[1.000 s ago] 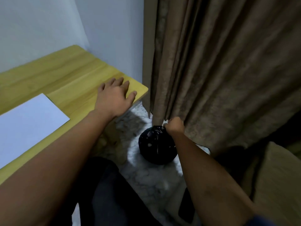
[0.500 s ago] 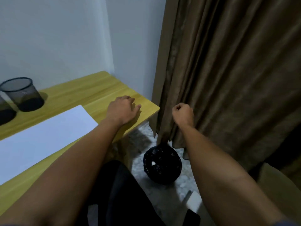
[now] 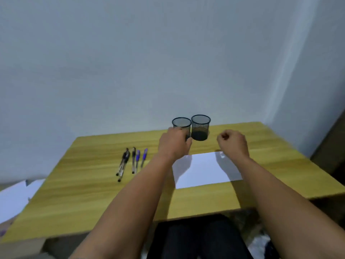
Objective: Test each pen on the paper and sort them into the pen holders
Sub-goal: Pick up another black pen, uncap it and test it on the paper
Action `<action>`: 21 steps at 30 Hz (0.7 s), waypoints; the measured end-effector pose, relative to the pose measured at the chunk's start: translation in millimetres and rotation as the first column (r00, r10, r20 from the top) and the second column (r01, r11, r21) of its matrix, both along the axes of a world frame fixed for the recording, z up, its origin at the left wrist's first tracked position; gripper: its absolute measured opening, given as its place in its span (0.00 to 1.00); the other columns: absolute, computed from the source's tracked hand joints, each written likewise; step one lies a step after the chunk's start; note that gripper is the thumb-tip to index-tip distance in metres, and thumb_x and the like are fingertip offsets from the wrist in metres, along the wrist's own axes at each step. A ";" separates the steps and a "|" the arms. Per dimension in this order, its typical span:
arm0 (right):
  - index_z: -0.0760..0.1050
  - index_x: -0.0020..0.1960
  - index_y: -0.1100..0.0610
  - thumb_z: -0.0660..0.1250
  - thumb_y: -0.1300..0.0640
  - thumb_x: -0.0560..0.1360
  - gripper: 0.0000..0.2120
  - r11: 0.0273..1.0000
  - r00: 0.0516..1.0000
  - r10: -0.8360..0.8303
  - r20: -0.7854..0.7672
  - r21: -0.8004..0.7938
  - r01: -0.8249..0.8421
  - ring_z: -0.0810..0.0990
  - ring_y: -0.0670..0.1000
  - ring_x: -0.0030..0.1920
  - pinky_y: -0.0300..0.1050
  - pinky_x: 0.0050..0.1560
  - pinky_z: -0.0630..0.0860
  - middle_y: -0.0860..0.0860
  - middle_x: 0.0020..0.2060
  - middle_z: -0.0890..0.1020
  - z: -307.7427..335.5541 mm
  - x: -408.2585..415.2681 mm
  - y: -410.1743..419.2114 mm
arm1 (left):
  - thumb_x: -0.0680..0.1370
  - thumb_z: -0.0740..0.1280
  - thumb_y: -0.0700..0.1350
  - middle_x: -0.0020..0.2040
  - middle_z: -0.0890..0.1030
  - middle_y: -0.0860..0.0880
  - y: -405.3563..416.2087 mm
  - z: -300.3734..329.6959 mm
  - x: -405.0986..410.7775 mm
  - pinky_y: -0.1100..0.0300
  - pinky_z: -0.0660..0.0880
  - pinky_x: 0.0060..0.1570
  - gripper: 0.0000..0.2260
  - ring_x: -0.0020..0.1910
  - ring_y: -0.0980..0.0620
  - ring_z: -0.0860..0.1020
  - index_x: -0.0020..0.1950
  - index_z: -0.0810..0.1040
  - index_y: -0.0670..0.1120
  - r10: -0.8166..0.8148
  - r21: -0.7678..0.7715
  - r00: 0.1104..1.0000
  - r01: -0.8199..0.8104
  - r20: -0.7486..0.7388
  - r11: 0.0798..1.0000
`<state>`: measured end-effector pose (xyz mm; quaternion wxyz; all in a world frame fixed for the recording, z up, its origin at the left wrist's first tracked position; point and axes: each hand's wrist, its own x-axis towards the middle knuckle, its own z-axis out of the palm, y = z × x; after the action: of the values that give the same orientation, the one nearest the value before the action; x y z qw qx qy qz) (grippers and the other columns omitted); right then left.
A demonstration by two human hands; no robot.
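While the left hand (image 3: 174,144) reaches at the left mesh pen holder (image 3: 181,126), whether gripping it is unclear; the right hand (image 3: 232,143) hovers fisted, empty, above the paper (image 3: 203,169). Five pens (image 3: 131,161) lie lengthwise on the table (image 3: 93,184), nearer the left hand.

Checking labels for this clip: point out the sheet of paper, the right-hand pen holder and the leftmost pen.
sheet of paper (image 3: 203,170), head view, bare middle of the sheet
right-hand pen holder (image 3: 200,128), head view, mesh wall
leftmost pen (image 3: 123,161), head view, mid barrel
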<state>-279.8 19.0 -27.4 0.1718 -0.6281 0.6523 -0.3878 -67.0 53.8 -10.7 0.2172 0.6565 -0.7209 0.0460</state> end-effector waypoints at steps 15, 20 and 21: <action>0.74 0.37 0.59 0.73 0.57 0.74 0.10 0.760 0.719 0.633 -0.286 0.407 -0.507 0.78 0.55 0.35 0.47 0.31 0.73 0.53 0.34 0.79 -16.6 298.3 -5.1 | 0.78 0.65 0.55 0.51 0.77 0.51 40.8 -69.9 211.1 0.54 0.78 0.42 0.11 0.48 0.47 0.79 0.54 0.84 0.53 0.451 0.159 0.887 -0.433 -0.101 0.887; 0.70 0.43 0.57 0.72 0.57 0.77 0.11 0.791 0.726 0.594 -0.347 0.417 -0.448 0.78 0.57 0.45 0.46 0.38 0.73 0.52 0.40 0.77 -15.1 310.5 -0.7 | 0.79 0.66 0.55 0.50 0.77 0.52 41.1 -73.0 215.5 0.55 0.77 0.42 0.10 0.47 0.49 0.79 0.53 0.84 0.53 0.455 0.144 0.884 -0.438 -0.113 0.887; 0.71 0.46 0.57 0.72 0.57 0.77 0.09 0.795 0.725 0.589 -0.357 0.417 -0.441 0.78 0.58 0.46 0.47 0.40 0.74 0.53 0.42 0.77 -14.7 311.2 -0.5 | 0.79 0.66 0.55 0.50 0.78 0.52 41.1 -73.8 215.5 0.55 0.77 0.42 0.10 0.47 0.49 0.79 0.53 0.84 0.53 0.454 0.141 0.884 -0.438 -0.114 0.888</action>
<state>31.4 18.5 -42.1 0.2050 -0.8262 0.5219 -0.0549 148.5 94.9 -84.5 0.2154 0.8174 -0.5343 0.0073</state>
